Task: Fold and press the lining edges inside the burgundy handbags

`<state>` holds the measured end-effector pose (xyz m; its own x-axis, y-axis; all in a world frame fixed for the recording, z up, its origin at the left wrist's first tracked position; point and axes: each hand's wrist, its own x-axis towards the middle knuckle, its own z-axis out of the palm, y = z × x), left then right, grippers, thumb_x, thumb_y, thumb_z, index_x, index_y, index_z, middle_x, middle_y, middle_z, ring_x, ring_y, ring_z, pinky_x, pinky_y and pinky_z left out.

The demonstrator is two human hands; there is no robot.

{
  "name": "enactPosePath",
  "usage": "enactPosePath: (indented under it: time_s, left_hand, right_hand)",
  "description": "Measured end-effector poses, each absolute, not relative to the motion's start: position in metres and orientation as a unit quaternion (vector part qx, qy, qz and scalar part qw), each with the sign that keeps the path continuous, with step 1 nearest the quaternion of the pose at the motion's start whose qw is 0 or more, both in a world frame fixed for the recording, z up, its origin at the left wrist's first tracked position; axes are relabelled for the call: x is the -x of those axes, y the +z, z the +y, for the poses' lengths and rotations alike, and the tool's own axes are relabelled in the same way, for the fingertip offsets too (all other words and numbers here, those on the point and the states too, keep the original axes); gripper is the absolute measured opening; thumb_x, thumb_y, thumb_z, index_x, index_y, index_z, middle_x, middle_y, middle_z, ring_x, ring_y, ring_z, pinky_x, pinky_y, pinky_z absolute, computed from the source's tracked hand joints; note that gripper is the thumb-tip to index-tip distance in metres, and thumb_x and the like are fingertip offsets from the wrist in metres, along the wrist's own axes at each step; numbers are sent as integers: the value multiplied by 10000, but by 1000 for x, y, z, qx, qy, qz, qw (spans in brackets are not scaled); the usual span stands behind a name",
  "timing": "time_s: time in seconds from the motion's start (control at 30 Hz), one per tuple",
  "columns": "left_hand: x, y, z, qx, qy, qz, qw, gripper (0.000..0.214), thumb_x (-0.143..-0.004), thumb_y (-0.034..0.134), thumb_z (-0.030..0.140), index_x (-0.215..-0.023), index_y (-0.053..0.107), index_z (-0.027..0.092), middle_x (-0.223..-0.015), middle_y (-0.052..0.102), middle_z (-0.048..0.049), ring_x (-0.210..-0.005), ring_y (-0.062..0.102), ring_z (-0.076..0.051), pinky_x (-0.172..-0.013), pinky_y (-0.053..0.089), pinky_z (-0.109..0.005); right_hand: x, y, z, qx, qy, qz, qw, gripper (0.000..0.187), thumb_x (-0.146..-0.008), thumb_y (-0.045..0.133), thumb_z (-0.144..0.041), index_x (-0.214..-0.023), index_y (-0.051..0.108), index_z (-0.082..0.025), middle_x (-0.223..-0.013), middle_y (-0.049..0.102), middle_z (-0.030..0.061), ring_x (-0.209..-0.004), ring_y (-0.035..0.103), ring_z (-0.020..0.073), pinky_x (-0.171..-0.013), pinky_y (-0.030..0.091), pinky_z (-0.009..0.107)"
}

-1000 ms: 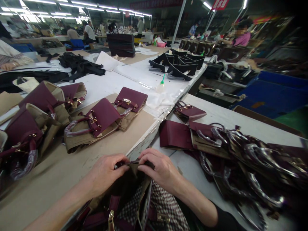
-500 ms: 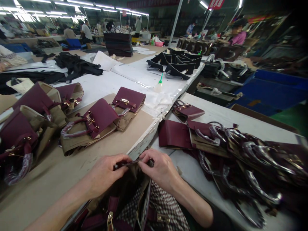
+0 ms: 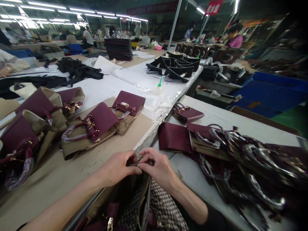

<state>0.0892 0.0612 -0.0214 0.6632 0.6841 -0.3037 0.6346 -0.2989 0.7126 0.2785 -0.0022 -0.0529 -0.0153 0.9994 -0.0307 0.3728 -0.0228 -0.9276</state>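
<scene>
Bag [image 3: 120, 199] pinched at top edge by left hand [image 3: 117, 168] and right hand [image 3: 160, 170], fingers of both clamped on it. Held at desk [image 3: 72, 173] rim, near pile [image 3: 240, 154].

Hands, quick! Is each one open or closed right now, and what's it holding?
Left hand: closed, pinching the bag edge.
Right hand: closed, pinching the same bag edge.

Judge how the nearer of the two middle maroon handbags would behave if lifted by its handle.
Probably floppy: the maroon handbag lies collapsed flat on the brown board. Its plastic-wrapped handle may feel slippery. The flap looks stiffer, keeping a flat shape.
</scene>
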Motion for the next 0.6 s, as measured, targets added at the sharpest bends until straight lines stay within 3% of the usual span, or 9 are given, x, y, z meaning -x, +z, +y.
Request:
enactPosePath:
  time_s: [0.1, 0.17, 0.2, 0.3, 0.37, 0.43, 0.5, 0.6]
  left_hand:
    - [-95, -26, 65, -829, 28, 388, 401, 269, -850, 674, 482, -845, 629, 217, -732, 619, 48, -717, 545, -162, -621, 315, -254]
    - [-98, -25, 63, -842, 23, 390, 372, 266, -874, 640, 477, -831, 615, 215, -729, 620, 37, -706, 540, -165, -617, 302, -260]
    - [-99, -24, 61, -845, 22, 395, 359, 260, -878, 631, 465, -819, 599, 213, -724, 614, 34, -697, 532, -166, -614, 296, -261]
    - [-105, -22, 52, -847, 25, 413, 333, 208, -888, 585, 385, -785, 548, 209, -689, 573, 27, -663, 495, -162, -597, 273, -265]
    - [-110, -21, 46, -846, 25, 418, 330, 161, -886, 557, 345, -803, 533, 209, -677, 555, 26, -643, 472, -160, -587, 260, -267]
    - [-114, -21, 41, -848, 21, 409, 336, 149, -874, 558, 343, -819, 523, 208, -675, 544, 32, -632, 454, -155, -580, 255, -263]
    - [-115, -17, 41, -853, 14, 389, 349, 181, -862, 569, 363, -798, 510, 205, -666, 517, 42, -627, 433, -147, -580, 264, -257]
    - [-109, -5, 49, -854, 7, 360, 374, 221, -853, 572, 378, -760, 499, 191, -677, 485, 46, -646, 428, -138, -601, 303, -250]
  right_hand:
    - [-286, -46, -9, 599, 407, -587, 364, 220, -918, 604, -257, -1134, 617, -220, -909, 778, 10, -861, 716, 204, -848, 523, 361]
    - [-288, -40, -26, 624, 357, -594, 360, 309, -994, 477, -327, -1265, 563, -206, -1177, 724, 98, -1102, 673, 259, -967, 513, 453]
    - [-285, -37, -38, 632, 320, -606, 362, 384, -1005, 450, -354, -1351, 505, -197, -1346, 627, 141, -1250, 588, 292, -1038, 478, 508]
    - [-267, -42, -82, 591, 238, -680, 363, 830, -908, 621, -437, -1566, 182, -185, -1631, 211, 189, -1481, 253, 397, -1145, 360, 621]
    - [-251, -56, -108, 560, 211, -719, 354, 1151, -778, 770, -477, -1590, -1, -211, -1651, 90, 200, -1474, 204, 471, -1102, 393, 671]
    - [-239, -73, -126, 586, 211, -698, 353, 1286, -719, 819, -437, -1578, -111, -211, -1651, 13, 220, -1471, 173, 500, -1075, 410, 688]
    - [-238, -84, -137, 625, 261, -642, 360, 1278, -712, 812, -381, -1572, -118, -212, -1643, 71, 229, -1470, 213, 476, -1086, 414, 660]
    - [-259, -79, -145, 638, 397, -543, 376, 1080, -764, 740, -362, -1576, 42, -222, -1482, 446, 196, -1300, 525, 371, -1048, 484, 546]
